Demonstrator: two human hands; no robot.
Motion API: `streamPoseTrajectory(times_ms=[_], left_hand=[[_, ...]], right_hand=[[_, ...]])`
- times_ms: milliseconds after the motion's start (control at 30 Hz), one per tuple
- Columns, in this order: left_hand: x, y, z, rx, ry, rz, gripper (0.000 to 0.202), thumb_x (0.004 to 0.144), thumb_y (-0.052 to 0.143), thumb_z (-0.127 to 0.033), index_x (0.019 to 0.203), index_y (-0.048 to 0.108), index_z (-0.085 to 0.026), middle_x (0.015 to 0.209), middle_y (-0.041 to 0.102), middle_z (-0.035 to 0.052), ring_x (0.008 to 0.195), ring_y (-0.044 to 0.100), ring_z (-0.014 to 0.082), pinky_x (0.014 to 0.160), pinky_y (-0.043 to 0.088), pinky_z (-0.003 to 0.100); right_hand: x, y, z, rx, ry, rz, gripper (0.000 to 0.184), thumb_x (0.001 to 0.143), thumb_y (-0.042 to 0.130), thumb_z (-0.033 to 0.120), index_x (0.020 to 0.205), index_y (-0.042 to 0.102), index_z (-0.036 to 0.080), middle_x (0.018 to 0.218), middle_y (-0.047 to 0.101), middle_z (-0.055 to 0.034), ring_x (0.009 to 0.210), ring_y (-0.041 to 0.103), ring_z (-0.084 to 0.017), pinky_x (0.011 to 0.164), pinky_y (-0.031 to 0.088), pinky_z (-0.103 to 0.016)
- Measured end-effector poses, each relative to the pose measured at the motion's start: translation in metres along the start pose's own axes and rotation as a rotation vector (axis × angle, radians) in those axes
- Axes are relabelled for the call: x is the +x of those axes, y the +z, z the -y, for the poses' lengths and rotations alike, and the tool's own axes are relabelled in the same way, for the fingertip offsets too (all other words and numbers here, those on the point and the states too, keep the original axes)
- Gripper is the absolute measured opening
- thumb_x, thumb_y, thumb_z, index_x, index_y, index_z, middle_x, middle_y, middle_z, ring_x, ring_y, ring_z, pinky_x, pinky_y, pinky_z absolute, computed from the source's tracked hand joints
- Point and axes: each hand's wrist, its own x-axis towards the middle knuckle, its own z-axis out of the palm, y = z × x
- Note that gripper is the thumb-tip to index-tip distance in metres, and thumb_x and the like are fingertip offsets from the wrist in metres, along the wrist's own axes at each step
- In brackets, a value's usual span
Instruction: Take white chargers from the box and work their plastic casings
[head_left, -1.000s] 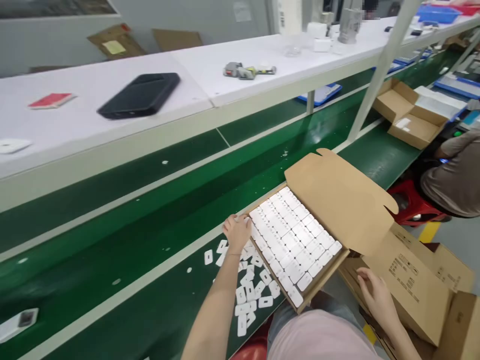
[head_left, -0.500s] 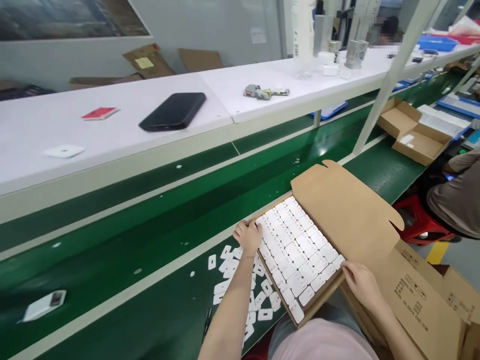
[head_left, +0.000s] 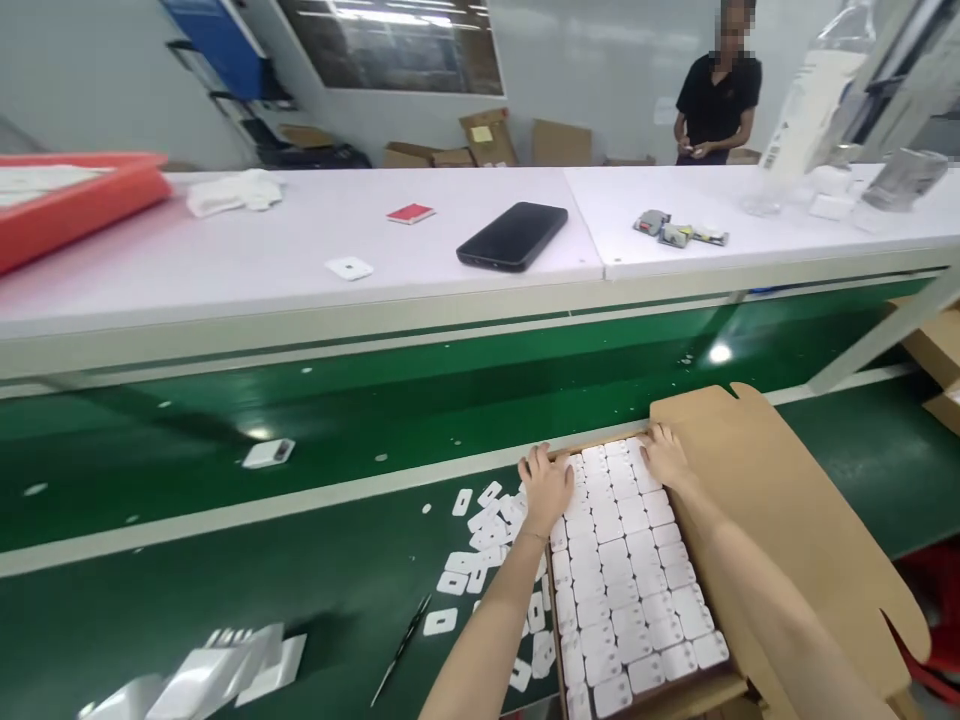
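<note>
Head view: left hand (head_left: pixel 546 488) flat, fingers spread, on far-left corner of shallow brown cardboard box (head_left: pixel 780 520); right hand (head_left: pixel 664 455) flat at far-right corner. Box holds rows of small white plastic pieces (head_left: pixel 630 570), rests at green conveyor belt (head_left: pixel 225 580) edge; loose white pieces (head_left: pixel 480 550) just left.

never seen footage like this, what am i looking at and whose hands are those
This is one picture from a camera worn on a person's head, looking forward and down, so the two bare arms coming in from the bottom are the wearer's own. The left hand rests on the left edge of an open cardboard box, and the right hand lies flat at its far end. The box is packed with rows of small white parts. More loose white parts are scattered on the green belt beside it. Neither hand has a grip on anything. Beyond is a white shelf with a black phone, and another person stands behind it.
</note>
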Motion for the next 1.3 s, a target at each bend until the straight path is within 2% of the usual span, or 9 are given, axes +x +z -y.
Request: streamPoseTrajectory(times_ms=[67,167,367,533,700,900,1067,1200,1300], left_hand=[[0.001,0.000,-0.007,0.002,0.026,0.013,0.025,0.094,0.064,-0.029,0.117,0.067,-0.020,0.142,0.056,0.0095,0.138,0.046,0.0310,0.115,0.034,0.060],[0.007,0.006,-0.015,0.001,0.017,0.036,0.023,0.095,0.063,-0.029,0.115,0.068,-0.021,0.142,0.056,0.0096,0.139,0.045,0.0311,0.116,0.033,0.060],[0.015,0.015,-0.019,-0.019,-0.041,0.041,0.018,0.095,0.063,-0.029,0.109,0.069,-0.019,0.140,0.057,0.0097,0.139,0.044,0.0312,0.116,0.032,0.061],[0.011,0.009,-0.020,-0.022,0.000,0.037,0.016,0.094,0.063,-0.027,0.106,0.070,-0.020,0.140,0.057,0.0102,0.140,0.041,0.0327,0.117,0.028,0.063],[0.008,0.005,-0.025,-0.035,0.075,0.039,0.022,0.094,0.063,-0.027,0.114,0.069,-0.020,0.142,0.055,0.0116,0.141,0.041,0.0334,0.118,0.025,0.062],[0.014,0.011,-0.038,-0.028,0.046,0.059,0.024,0.095,0.063,-0.032,0.114,0.067,-0.020,0.139,0.058,0.0101,0.136,0.047,0.0310,0.116,0.031,0.060],[0.016,0.012,-0.041,-0.027,0.032,0.064,0.023,0.094,0.064,-0.031,0.113,0.068,-0.019,0.138,0.059,0.0098,0.135,0.049,0.0304,0.115,0.034,0.060],[0.015,0.010,-0.042,-0.037,0.042,0.059,0.021,0.094,0.065,-0.030,0.111,0.069,-0.019,0.139,0.059,0.0101,0.137,0.047,0.0311,0.116,0.032,0.061],[0.015,0.009,-0.047,-0.054,0.060,0.053,0.023,0.094,0.065,-0.030,0.113,0.068,-0.019,0.142,0.056,0.0104,0.140,0.044,0.0322,0.117,0.029,0.063]], right_hand=[[0.017,0.002,-0.005,-0.026,-0.036,0.018,0.029,0.098,0.062,0.033,0.123,0.064,0.018,0.146,0.051,-0.0107,0.135,0.047,-0.031,0.111,0.040,-0.055],[0.027,0.005,-0.012,-0.050,-0.088,0.044,0.025,0.098,0.062,0.031,0.119,0.066,0.018,0.151,0.047,-0.0102,0.141,0.041,-0.031,0.114,0.035,-0.055],[0.028,0.010,-0.018,-0.069,-0.149,0.085,0.027,0.098,0.062,0.031,0.121,0.065,0.017,0.151,0.047,-0.0112,0.145,0.036,-0.032,0.117,0.030,-0.056],[0.027,0.009,-0.018,-0.037,-0.181,0.074,0.028,0.098,0.062,0.031,0.122,0.066,0.018,0.149,0.050,-0.0125,0.145,0.035,-0.032,0.118,0.027,-0.057],[0.028,0.009,-0.015,-0.005,-0.221,0.071,0.027,0.097,0.062,0.027,0.121,0.067,0.016,0.152,0.047,-0.0150,0.150,0.026,-0.035,0.120,0.022,-0.060],[0.027,0.018,-0.010,0.024,-0.190,0.105,0.029,0.097,0.061,0.026,0.124,0.065,0.015,0.153,0.045,-0.0137,0.149,0.029,-0.034,0.119,0.026,-0.058],[0.030,0.019,-0.009,0.051,-0.177,0.118,0.025,0.096,0.064,0.028,0.118,0.066,0.016,0.149,0.050,-0.0115,0.148,0.031,-0.033,0.119,0.026,-0.058],[0.029,0.017,-0.009,0.076,-0.185,0.116,0.024,0.094,0.060,0.016,0.116,0.069,0.014,0.151,0.048,-0.0141,0.151,0.023,-0.033,0.120,0.023,-0.057],[0.028,0.017,-0.010,0.101,-0.191,0.107,0.036,0.093,0.048,0.007,0.121,0.070,0.014,0.157,0.040,-0.0148,0.154,0.017,-0.031,0.122,0.021,-0.052]])
